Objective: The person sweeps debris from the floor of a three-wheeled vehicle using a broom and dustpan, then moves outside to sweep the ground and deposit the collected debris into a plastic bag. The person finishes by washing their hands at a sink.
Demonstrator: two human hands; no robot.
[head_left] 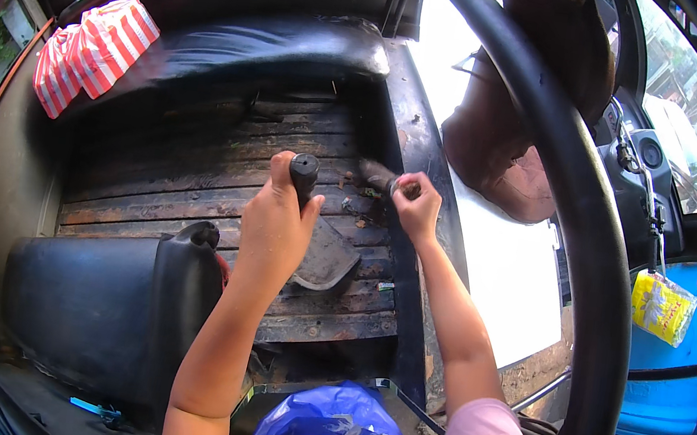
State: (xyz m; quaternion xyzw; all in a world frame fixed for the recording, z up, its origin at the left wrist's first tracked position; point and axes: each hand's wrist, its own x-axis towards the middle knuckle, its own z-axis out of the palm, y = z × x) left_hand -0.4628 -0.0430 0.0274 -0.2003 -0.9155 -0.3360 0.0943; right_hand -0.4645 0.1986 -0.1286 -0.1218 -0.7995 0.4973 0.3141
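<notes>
My left hand [271, 224] is wrapped round a black handle [304, 170], whose rounded end sticks up from the fist. Below that hand a worn grey dustpan [328, 254] lies tilted over the slatted floor [289, 136], and it seems to belong to the handle. My right hand [418, 204] grips a short brush [378, 176], its head smeared by motion and pointing left over the slats. Small scraps of litter [348, 204] lie on the floor between the hands.
Black padded seats [87, 294] flank the floor, one carrying a red-and-white striped bag [97, 54]. A thick black bar [580, 176] curves down on the right. A blue plastic bag [331, 433] is close in front of me. A yellow packet [661, 306] hangs at the far right.
</notes>
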